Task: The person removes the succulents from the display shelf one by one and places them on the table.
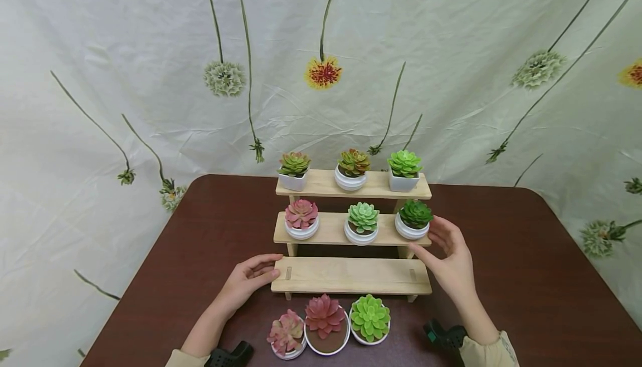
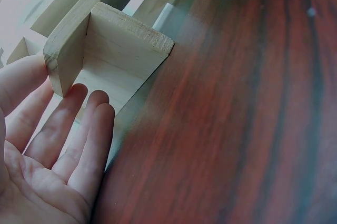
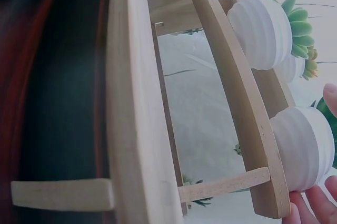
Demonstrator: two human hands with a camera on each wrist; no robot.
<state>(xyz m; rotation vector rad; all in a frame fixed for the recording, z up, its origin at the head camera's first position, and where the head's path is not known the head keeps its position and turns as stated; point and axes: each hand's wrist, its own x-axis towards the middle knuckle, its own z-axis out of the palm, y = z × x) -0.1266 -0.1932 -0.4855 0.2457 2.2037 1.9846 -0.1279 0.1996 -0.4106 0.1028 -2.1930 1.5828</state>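
Observation:
A three-tier wooden display stand (image 1: 351,275) stands on the table. My left hand (image 1: 246,282) grips the left end of its lowest board, and in the left wrist view the thumb and fingers (image 2: 97,145) meet the board's end. At the right end of the middle board, my right hand (image 1: 453,255) holds a dark green succulent in a round white pot (image 1: 413,219), its thumb in front and fingers at the side. The right wrist view shows fingertips (image 3: 316,203) beside that white pot (image 3: 303,148). The lowest board bears no pots.
Beside the dark green one stand a pink succulent (image 1: 302,216) and a pale green one (image 1: 363,222). Several potted succulents (image 1: 351,177) line the top board. In front of the stand are a pink (image 1: 286,333), a dark red (image 1: 326,325) and a bright green succulent (image 1: 370,319).

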